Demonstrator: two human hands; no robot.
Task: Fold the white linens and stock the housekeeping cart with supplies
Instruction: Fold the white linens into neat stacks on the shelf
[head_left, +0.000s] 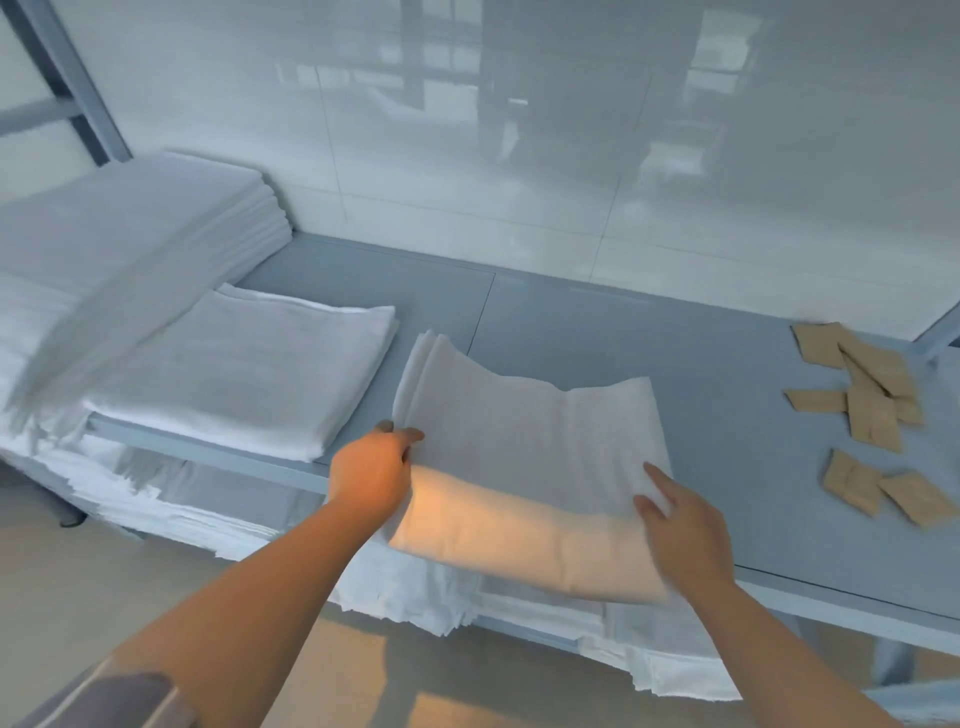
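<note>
Folded white towel (530, 467): frame centre, on grey worktop (675, 353), near edge overhanging. Left hand (371, 470): fingers pinching towel's left edge. Right hand (680, 525): fingers straight, resting on right corner. Folded linen stacks (239, 364): left. Tan packets (872, 410): right.

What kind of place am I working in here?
Probably a hotel linen or housekeeping room: stacked folded white linens, a grey shelf against a tiled wall, and small tan packets.
</note>
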